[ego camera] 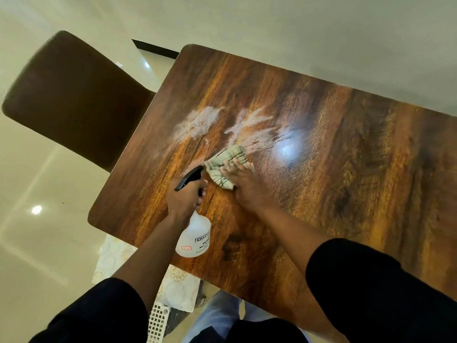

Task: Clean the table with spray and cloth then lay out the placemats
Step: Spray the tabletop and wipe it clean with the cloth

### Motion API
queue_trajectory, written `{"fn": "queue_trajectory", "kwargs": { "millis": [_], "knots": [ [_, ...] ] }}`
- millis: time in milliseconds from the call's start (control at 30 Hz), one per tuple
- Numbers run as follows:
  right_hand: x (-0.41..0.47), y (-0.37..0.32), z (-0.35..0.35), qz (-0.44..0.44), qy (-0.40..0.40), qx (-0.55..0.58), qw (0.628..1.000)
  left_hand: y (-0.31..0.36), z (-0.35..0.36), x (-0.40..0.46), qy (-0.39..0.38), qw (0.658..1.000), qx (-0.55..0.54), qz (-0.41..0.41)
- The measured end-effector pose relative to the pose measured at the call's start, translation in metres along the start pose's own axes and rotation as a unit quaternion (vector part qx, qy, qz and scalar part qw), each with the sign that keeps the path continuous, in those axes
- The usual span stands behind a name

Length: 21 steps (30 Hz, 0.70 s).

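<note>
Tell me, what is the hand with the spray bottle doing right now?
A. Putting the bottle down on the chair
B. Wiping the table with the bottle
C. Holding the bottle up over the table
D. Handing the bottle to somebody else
C. The left hand grips the spray bottle by its neck above the table, while the right hand presses the cloth on the wood.

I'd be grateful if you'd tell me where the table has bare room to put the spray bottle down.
The table is bare right of the right hand and along the near edge below the spray bottle held in the left hand. It is crowded mid-table: wet spray patches beyond the cloth.
</note>
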State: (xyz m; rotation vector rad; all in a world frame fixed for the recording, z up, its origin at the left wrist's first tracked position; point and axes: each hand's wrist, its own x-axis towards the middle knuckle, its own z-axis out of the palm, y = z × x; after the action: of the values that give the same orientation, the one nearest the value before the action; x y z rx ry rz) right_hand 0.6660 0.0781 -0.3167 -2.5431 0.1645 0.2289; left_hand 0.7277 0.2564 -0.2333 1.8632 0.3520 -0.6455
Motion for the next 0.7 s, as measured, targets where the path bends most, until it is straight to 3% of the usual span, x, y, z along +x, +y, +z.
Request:
{"fn": "queue_trajectory", "kwargs": {
  "millis": [233, 400, 533, 700],
  "knots": [
    [0.005, 0.061, -0.031, 0.166, 0.124, 0.035, 0.978, -0.005, 0.009, -0.008, -0.011, 1.000, -0.019, -0.004],
    [-0.008, 0.061, -0.033, 0.226, 0.143, 0.042, 0.963, -0.004, 0.016, -0.022, 0.001, 1.000, -0.021, 0.000],
    [-0.018, 0.038, -0.008, 0.154, 0.088, 0.044, 0.983, -0.005, 0.022, -0.027, 0.011, 1.000, -0.012, 0.004],
    [-0.040, -0.013, 0.029, -0.079, -0.024, -0.033, 0.996, 0.003, 0.033, -0.032, 0.035, 0.999, -0.009, 0.009]
  ]
}}
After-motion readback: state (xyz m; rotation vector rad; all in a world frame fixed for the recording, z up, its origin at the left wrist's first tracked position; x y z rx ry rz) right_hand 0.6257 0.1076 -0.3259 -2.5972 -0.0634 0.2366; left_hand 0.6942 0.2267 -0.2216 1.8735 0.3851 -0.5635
